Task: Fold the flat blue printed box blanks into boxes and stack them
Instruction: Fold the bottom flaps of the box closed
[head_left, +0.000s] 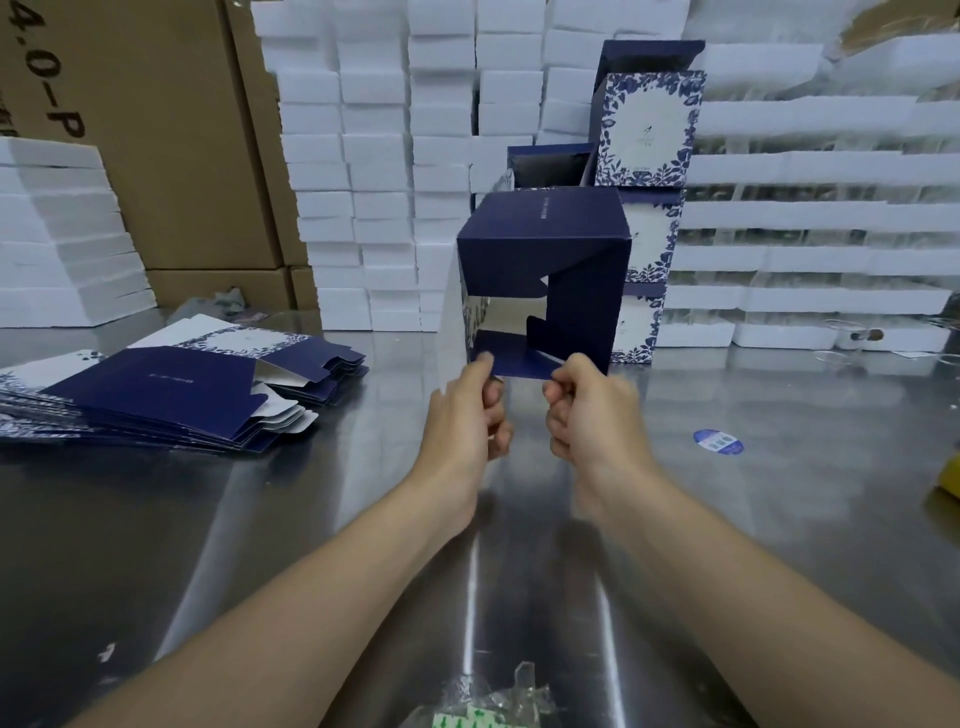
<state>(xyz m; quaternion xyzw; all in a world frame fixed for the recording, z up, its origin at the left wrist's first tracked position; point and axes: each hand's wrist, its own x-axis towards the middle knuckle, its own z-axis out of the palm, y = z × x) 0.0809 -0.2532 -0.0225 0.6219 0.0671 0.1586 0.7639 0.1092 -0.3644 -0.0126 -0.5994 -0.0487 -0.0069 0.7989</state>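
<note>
1. Box (540, 270), half-folded, held above the surface (779, 493), open end toward me.
2. My left grip (462, 410) pinches its lower flap; my right grip (587, 410) likewise.
3. Flat blanks (171, 395) lie stacked left.

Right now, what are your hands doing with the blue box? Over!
Both busy: left hand and right hand pinch near flaps of the box. Box half folded, end open. Flat blanks lie left, finished stack behind. Nothing between.

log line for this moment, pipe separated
stage: folding end flaps | left hand: pinches box flap | right hand: pinches box flap | flat blanks: piled left | folded boxes: stacked behind
</note>
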